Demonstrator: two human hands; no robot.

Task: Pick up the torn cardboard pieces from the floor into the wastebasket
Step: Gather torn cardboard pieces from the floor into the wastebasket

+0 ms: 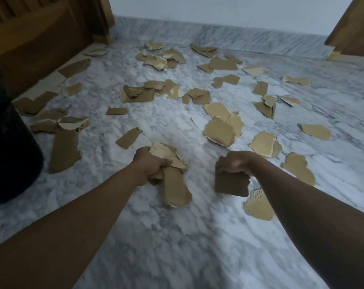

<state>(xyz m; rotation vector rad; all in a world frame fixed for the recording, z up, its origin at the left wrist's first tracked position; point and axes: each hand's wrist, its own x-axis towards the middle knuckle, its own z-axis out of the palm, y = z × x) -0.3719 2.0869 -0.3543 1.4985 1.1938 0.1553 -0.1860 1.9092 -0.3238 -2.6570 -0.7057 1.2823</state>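
Early stage: left hand (151, 163) fingers clamped on a bunch of torn tan cardboard pieces (172, 174); right hand (233, 163) fingers clamped on one dark brown cardboard piece (232, 184). Dozens of scraps (218, 130) litter the grey-veined white marble floor (177, 236). Dark round wastebasket (8, 142) at left, near wooden furniture (41, 32), white wall (218, 11) behind
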